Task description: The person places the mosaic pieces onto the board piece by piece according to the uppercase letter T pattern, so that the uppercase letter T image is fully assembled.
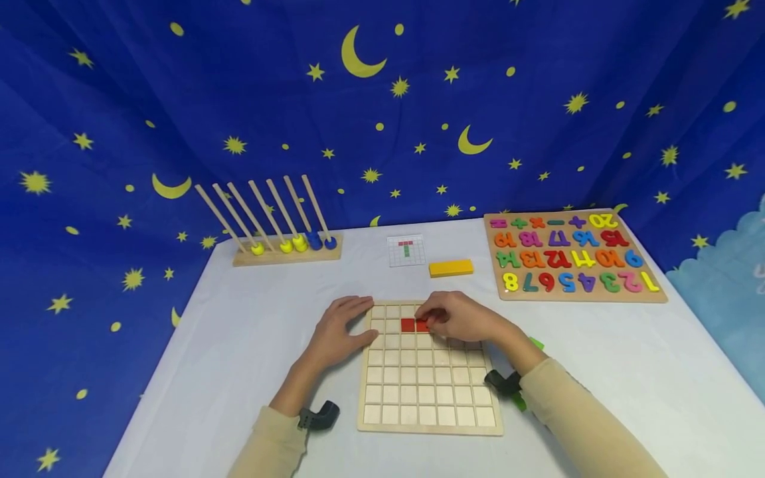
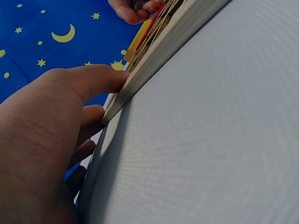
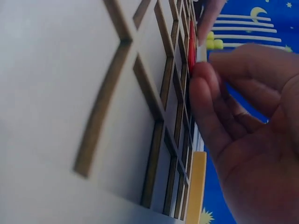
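A wooden grid board point(image 1: 430, 430) lies flat on the white table, with a red square tile point(image 1: 408, 325) in one of its upper cells. My right hand point(image 1: 459, 315) is over the upper part of the board, its curled thumb and fingertips pinching a second red square tile point(image 1: 422, 326) right beside the first. The fingers partly cover that second tile. At the board's upper left edge rests my left hand point(image 1: 337, 334), fingers spread and thumb touching the rim. In the left wrist view, the left thumb point(image 2: 105, 78) lies against the board's side.
Behind the board are a small card point(image 1: 406, 251) with a red and green T pattern and a yellow block point(image 1: 451, 268). A wooden bead rack point(image 1: 287, 252) stands back left, a colored number board point(image 1: 576, 257) lies back right. Green pieces point(image 1: 536, 343) show partly under the right forearm.
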Demonstrator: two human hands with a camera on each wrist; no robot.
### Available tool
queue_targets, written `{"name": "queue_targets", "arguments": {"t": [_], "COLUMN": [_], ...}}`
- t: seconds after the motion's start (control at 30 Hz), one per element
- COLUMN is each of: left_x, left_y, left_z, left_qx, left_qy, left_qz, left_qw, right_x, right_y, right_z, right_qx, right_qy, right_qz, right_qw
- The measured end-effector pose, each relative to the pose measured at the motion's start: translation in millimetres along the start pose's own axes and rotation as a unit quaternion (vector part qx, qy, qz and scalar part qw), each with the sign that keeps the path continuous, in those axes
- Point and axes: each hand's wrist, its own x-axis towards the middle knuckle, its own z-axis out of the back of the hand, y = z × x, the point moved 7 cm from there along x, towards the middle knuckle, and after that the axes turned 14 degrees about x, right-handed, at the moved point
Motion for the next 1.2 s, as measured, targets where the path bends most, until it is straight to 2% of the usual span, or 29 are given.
{"name": "queue_targets", "arguments": {"t": [0.23,0.53,0.87,1.2], "left_x": [1.3,2.1,1.0,0.8], "left_y": [0.7,0.6,1.8,-1.0], "left_z": [0.9,1.9,0.5,0.7], "left_qx": [0.0,-0.005,-0.001,-0.01], "left_qy": [-0.004,-0.006,-0.004,-0.009], "left_qz": [0.002,-0.001,0.002,-0.007], "left_qw": [1.0,1.0,1.0,0.9999], "right_x": [0.2,-11.6,-39.5,-77.5], "right_y": [2.0,5.7,1.8,-0.7], "right_z": [1.1,11.3,19.5,28.2], "right_qx": [-0.013,0.014,0.042,0.007], "right_qy": [-0.002,-0.025,-0.028,-0.048], "right_qz": [0.005,0.01,0.014,0.0], "right_qw": [0.9999,0.9995,0.9986,0.9988]}}
